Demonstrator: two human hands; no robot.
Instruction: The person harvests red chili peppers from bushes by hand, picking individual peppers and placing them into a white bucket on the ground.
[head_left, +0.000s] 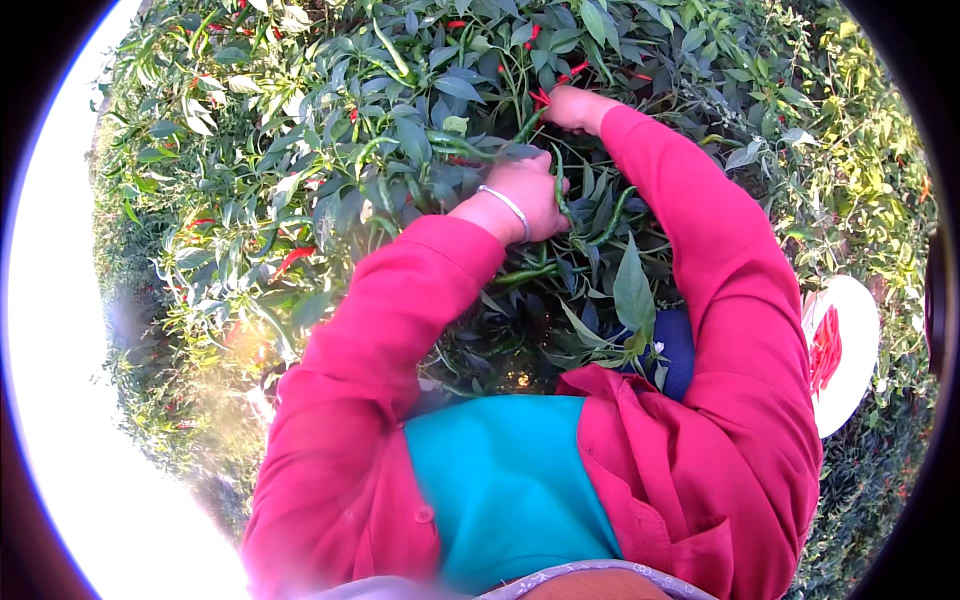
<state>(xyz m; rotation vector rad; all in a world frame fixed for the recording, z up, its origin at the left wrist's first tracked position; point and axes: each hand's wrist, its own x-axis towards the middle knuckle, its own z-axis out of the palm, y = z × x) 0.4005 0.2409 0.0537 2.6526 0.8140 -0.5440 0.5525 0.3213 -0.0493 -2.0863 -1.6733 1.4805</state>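
Note:
My right hand (576, 110) reaches farthest into a chili pepper plant (450, 88). Its fingers are curled around red chilies (540, 97), whose ends stick out on its left side. Nearer to me, my left hand (525, 193), with a silver bangle (510, 205) on its wrist, is bent in among the leaves and stems. A long green chili (559, 184) hangs across its fingers, and another curved green chili (615, 217) hangs to its right. The left fingertips are hidden, so what they grip is unclear.
A white container (855, 360) with red chilies (825, 349) in it is partly hidden behind my right sleeve. More pepper plants spread on both sides, with red chilies (294, 259) at left. Below the hands, a leafy branch (634, 289) rises close to my body.

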